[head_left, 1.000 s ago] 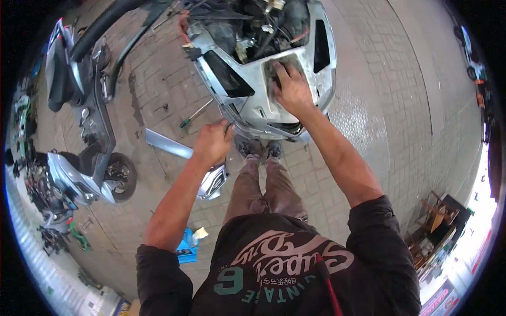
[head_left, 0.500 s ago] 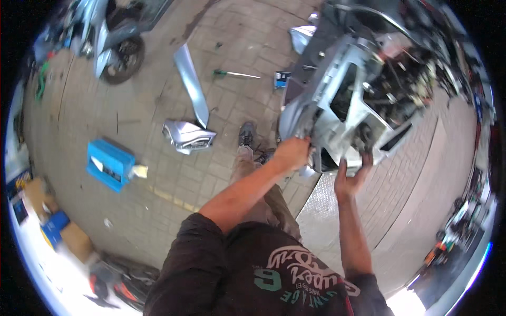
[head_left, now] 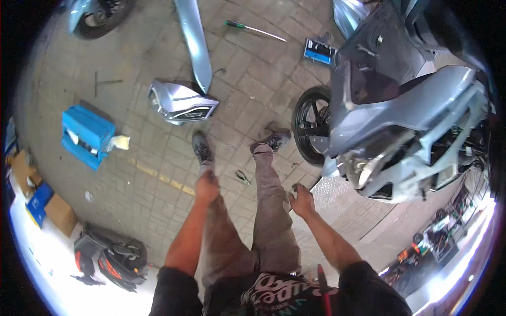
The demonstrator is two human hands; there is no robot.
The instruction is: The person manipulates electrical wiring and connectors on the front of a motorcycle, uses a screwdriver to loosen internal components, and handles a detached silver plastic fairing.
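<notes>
My left hand (head_left: pixel 207 187) hangs in front of my left shin with its fingers curled in, and I see nothing in it. To the right of my other leg, my right hand (head_left: pixel 302 201) is held loosely, its dark-smudged fingers bent and apart, with nothing visible in them. Between my feet lie small pliers (head_left: pixel 242 177) on the paving. The partly stripped silver-grey scooter (head_left: pixel 385 121) stands at the right, its front wheel (head_left: pixel 312 124) nearest my right foot. Neither hand touches it. Small metal parts (head_left: pixel 366 51) rest on its dark panel.
Ahead lie a silver headlight cowl (head_left: pixel 182 101), a long silver trim panel (head_left: pixel 194 45), a green-handled screwdriver (head_left: pixel 255 30) and a blue-and-black box (head_left: pixel 318 51). A blue toolbox (head_left: pixel 88 134) and a T-shaped wrench (head_left: pixel 103 83) are on the left. Another scooter (head_left: pixel 112 258) stands behind left.
Both hands have let go of the scooter's front bodywork and come down beside my legs. I have stepped back and turned; the scooter now appears farther right.
</notes>
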